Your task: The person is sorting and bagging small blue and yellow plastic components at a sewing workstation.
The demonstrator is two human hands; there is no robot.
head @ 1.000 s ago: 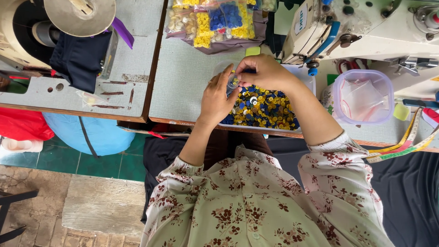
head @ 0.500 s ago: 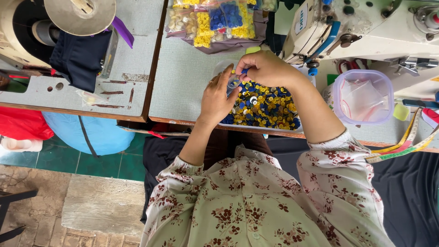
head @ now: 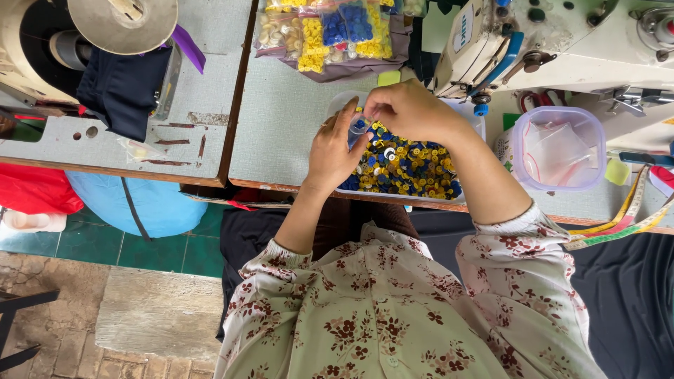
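A: Hands?
B: Left hand (head: 335, 151) and right hand (head: 407, 111) met over the tray of buttons (head: 411, 168), fingertips together, pinching a small blue item (head: 357, 129); couldn't tell what it was.
A: Surroundings?
B: Bagged buttons (head: 330, 31) behind the tray, lidded tub (head: 558, 149) to its right, sewing machine (head: 562, 42) beyond.

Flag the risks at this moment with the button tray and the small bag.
1. The tray of buttons sits right at the table's front edge, so a nudge from a forearm could tip it into the lap.
2. Both the left hand and right hand pinch a small clear bag above the tray; a slip would probably scatter buttons.
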